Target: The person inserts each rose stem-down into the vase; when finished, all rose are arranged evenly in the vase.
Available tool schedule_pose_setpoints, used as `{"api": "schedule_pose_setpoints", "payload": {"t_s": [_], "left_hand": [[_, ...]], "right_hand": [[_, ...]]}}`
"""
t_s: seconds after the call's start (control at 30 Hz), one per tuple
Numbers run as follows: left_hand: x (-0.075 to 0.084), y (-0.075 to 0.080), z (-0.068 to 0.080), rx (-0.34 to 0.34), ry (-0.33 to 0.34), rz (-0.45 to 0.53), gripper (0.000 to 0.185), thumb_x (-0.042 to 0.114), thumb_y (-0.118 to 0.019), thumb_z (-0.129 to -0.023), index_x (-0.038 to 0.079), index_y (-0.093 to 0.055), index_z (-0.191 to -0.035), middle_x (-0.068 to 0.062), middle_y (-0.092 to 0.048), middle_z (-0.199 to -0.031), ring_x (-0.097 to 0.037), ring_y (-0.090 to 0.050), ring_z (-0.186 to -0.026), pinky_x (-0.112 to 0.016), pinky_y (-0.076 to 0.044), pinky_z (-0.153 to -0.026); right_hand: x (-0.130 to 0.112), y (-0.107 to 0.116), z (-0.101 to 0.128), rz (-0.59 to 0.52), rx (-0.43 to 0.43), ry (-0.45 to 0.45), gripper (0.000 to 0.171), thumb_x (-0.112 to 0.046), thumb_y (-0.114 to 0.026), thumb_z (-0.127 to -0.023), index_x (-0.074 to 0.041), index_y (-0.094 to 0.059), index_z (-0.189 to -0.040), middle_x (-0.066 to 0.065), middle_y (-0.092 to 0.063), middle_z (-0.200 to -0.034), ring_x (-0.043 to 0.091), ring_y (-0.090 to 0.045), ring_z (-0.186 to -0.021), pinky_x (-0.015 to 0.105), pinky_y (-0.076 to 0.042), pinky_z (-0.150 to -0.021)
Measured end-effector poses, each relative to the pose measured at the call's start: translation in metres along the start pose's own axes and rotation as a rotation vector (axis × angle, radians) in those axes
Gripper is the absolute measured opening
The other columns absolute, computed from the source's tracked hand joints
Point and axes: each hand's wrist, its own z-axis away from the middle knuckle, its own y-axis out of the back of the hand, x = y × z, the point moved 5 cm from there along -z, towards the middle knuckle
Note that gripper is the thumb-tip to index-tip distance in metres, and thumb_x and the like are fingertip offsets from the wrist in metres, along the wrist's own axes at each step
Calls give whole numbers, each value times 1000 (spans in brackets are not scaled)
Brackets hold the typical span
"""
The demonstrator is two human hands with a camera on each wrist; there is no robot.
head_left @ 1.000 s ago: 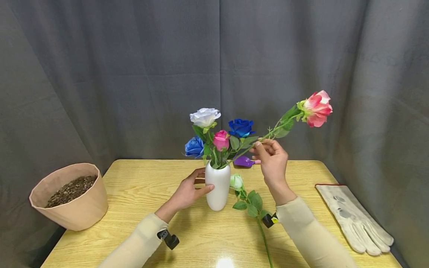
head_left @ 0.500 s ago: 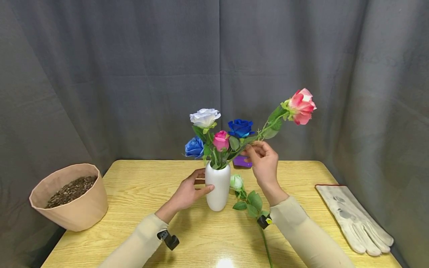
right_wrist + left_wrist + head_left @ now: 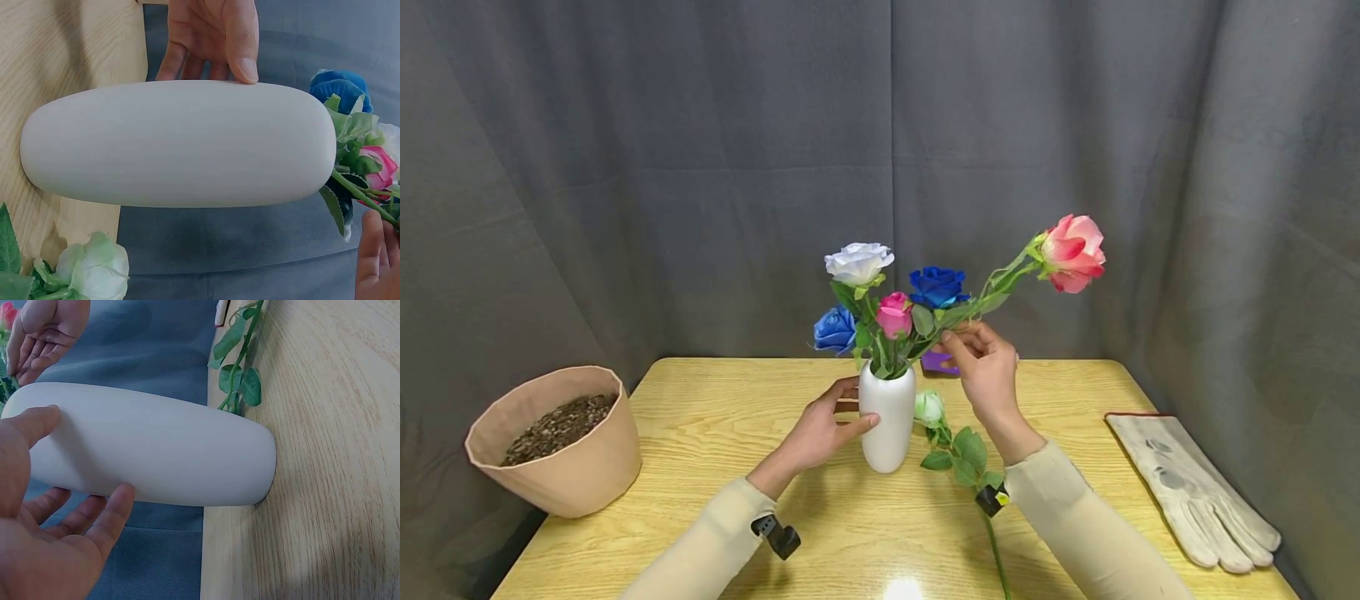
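A: Grey curtain is hanging behind a wooden table; what is standing at its centre?

B: A white vase is standing upright there, holding a white rose, a light blue rose, a dark blue rose and a small pink rose.

A: What are the hands doing?

B: The left hand is cupping the vase's side, thumb and fingers lying relaxed against the wall. The right hand is pinching the stem of a coral-pink rose between thumb and fingertips, just right of the vase mouth.

A: Where is that rose lying?

B: Its stem is slanting up to the right, the lower end reaching among the leaves at the vase mouth, the bloom hanging well right of the bouquet.

A: What else is resting on the table?

B: A pale green rose is lying just right of the vase, a purple object behind the right hand, a tan pot of soil at the left edge, and grey gloves at the right edge.
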Motion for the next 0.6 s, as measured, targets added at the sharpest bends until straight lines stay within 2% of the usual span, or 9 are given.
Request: {"api": "schedule_pose_setpoints", "payload": {"t_s": [0.1, 0.3, 0.6], "left_hand": [[2, 0, 0, -4, 0, 5, 71, 47, -73, -89, 20, -43, -148, -6, -58, -138, -30, -60, -126, -48, -55, -100], [1, 1, 1, -14, 0, 12, 73, 49, -72, -90, 19, -42, -149, -8, -57, -139, -34, -59, -127, -49, -55, -99], [-3, 1, 0, -1, 6, 6, 70, 47, -73, -89, 22, -44, -148, -6, -58, -136, -32, -60, -127, -46, -56, -98]], "right_hand": [[1, -1, 1, 11, -31, -20, 16, -12, -69, -95, 2, -65, -100, -1, -74, -78, 9, -73, -72, 30, -62, -65], [9, -9, 2, 36, -120, -139, 21, -16, -67, -96, 2, -63, -105, 0, -75, -84, 7, -73, -78, 29, -63, -70], [18, -18, -1, 69, -184, -235, 22, -13, -64, -97, 0, -61, -114, 9, -74, -101, 7, -71, -82, 29, -62, -71]]}}
